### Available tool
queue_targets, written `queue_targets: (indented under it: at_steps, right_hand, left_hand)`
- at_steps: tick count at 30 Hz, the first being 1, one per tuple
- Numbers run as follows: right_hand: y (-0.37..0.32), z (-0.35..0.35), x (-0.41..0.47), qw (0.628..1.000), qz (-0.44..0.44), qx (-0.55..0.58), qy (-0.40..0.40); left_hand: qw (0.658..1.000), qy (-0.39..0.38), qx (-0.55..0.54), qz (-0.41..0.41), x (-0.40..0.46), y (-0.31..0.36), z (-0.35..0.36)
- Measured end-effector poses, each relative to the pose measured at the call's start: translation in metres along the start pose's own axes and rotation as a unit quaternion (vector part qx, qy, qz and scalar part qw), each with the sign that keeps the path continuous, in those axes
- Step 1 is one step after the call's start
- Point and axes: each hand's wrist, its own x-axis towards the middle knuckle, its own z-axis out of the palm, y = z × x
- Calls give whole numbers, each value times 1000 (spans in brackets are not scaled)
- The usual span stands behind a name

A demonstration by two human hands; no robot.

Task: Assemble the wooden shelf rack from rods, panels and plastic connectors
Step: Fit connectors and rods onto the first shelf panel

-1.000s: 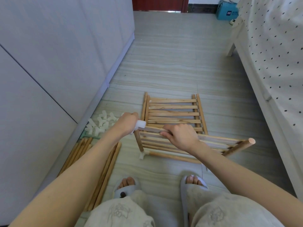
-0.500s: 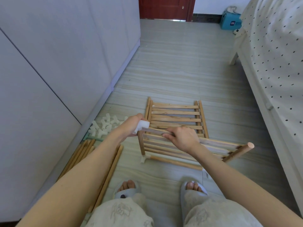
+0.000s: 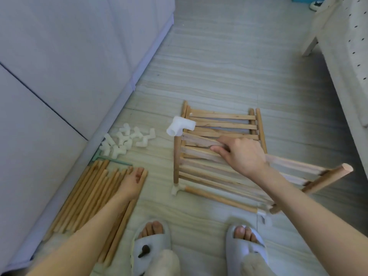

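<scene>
My right hand [image 3: 240, 154] grips the top slat of a slatted wooden panel [image 3: 201, 174] that stands tilted on its edge. A white plastic connector [image 3: 180, 127] caps the panel's upper left corner post. Another connector [image 3: 176, 189] joins the lower left corner to a rod [image 3: 219, 198] on the floor. A thick rod end [image 3: 326, 181] sticks out to the right. My left hand [image 3: 132, 183] rests with straight fingers on a bundle of wooden rods [image 3: 89, 198] lying along the wall. Behind the held panel, a second slatted panel [image 3: 223, 121] lies flat.
A pile of loose white connectors [image 3: 125, 141] lies by the grey cabinet [image 3: 59, 66] on the left. A bed with dotted cover [image 3: 352, 46] runs along the right. My slippered feet [image 3: 151, 244] stand at the near edge. Tiled floor [image 3: 229, 56] stretches ahead.
My left hand has let go of the white connector on the corner post and moved down left onto the rod bundle. My right hand still holds the panel.
</scene>
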Motion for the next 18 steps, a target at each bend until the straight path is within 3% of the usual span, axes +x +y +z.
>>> queue_targets:
  at_steps: [5,13,15,18]
  right_hand:
    - [-4,5,3,1000,-10,9,-1]
    - [-26,2,-18,998,-62,16,14]
    - [-29,0,-24,996,-74,11,49]
    - [-37,-5,-35,996,-81,0,43]
  left_hand:
    - [972,11,210,-104,0,-40,35]
    - [930,-8,362,-71,-13,-44,61]
    - [941,-7,332,-55,-18,-49,60]
    - [984,36,174,15,-28,-40,39]
